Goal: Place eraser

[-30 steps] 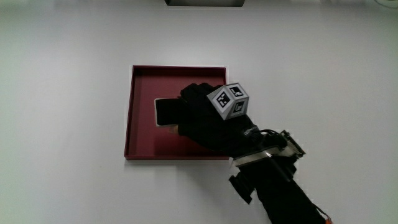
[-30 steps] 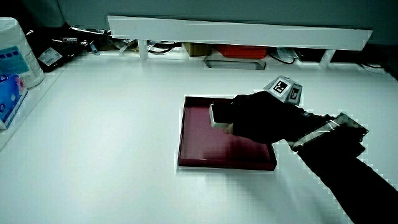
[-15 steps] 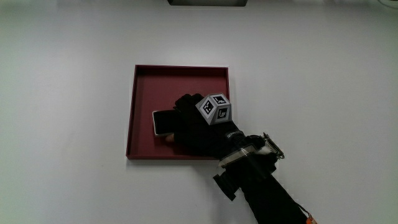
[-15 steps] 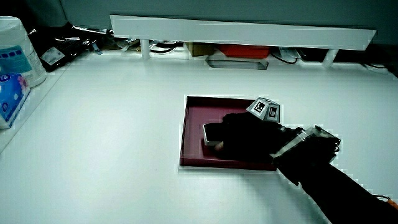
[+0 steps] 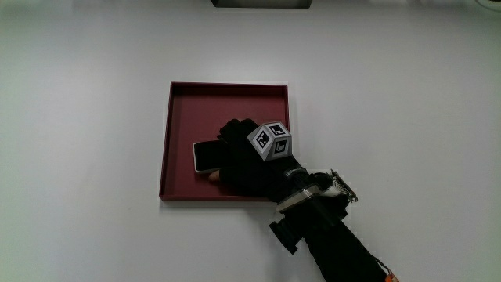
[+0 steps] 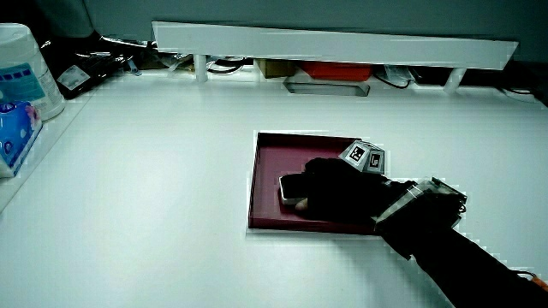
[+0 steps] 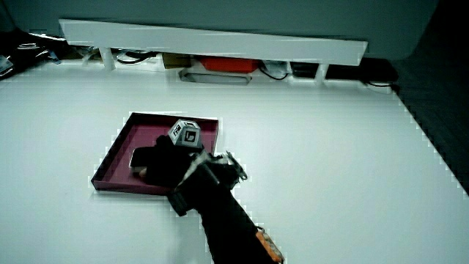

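Red tray (image 5: 176, 133) holds eraser (image 5: 207, 155) under the hands (image 5: 244, 160).

— Was any writing legible anywhere?
— None. The cube (image 5: 271, 141) on the hand (image 5: 246, 160) carried only black-and-white coded squares, and the print on the blue-and-white container (image 6: 26, 68) at the desk's edge was too small to read.

flat rectangular eraser, dark top face with pale edge (image 5: 206, 156); lying flat on floor of shallow dark-red square tray (image 5: 182, 110); partly hidden
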`<state>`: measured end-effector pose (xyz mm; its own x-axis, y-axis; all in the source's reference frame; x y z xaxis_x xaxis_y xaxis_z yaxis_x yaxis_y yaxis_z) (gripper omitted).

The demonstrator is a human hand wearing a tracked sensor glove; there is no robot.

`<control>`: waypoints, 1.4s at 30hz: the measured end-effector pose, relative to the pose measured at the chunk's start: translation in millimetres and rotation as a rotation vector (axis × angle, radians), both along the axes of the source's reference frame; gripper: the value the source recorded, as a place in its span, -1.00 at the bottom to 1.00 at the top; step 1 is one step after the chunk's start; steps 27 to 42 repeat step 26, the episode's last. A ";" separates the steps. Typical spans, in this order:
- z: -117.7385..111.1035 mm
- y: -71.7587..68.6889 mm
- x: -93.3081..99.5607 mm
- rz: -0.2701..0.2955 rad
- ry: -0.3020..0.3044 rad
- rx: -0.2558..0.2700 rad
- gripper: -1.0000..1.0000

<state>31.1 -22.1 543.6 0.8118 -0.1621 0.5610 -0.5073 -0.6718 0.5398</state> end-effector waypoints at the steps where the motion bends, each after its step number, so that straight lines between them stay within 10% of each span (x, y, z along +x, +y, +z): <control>1: -2.1 0.0 0.5 0.005 -0.010 -0.005 -0.20; 9: -7.3 -1.1 13.0 0.037 -0.069 -0.040 -0.60; 12: 4.8 -2.3 26.6 0.045 -0.270 -0.119 -0.75; 26: -112.5 15.3 70.8 0.004 -0.196 -0.274 -1.00; 42: -112.5 15.3 70.8 0.004 -0.196 -0.274 -1.00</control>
